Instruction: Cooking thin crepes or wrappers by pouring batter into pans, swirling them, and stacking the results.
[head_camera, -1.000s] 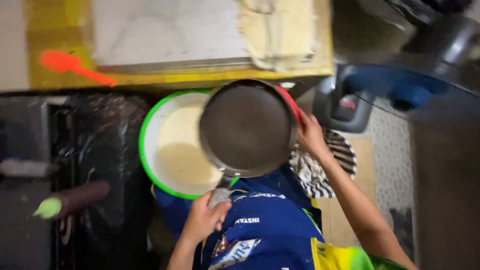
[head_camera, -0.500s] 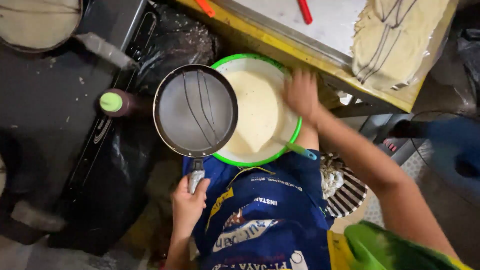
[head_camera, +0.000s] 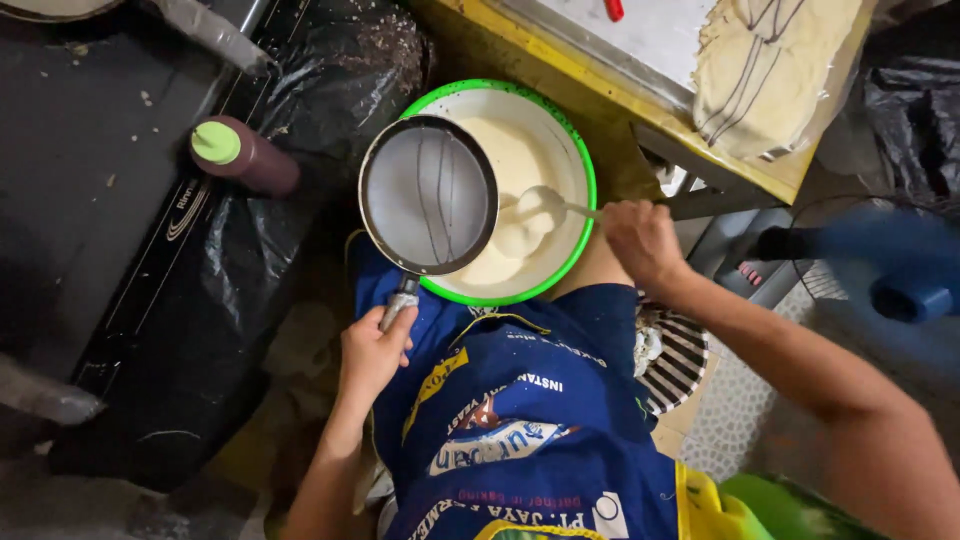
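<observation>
Pan (head_camera: 428, 193) over batter bowl (head_camera: 583, 190) (handle in left hand (head_camera: 372, 352))

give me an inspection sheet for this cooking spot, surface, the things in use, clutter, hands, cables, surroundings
Surface: black stove top with crumbs; yellow-edged table.
Things in use: frying pan held over the green-rimmed bowl of pale batter; ladle dipped in the batter.
Clutter: brown squeeze bottle with a green cap; black plastic sheet.
Hands: left hand grips the pan handle; right hand holds the ladle handle.
Cables: nothing seen.
Surroundings: blue fan; stack of thin crepes on the table.
</observation>
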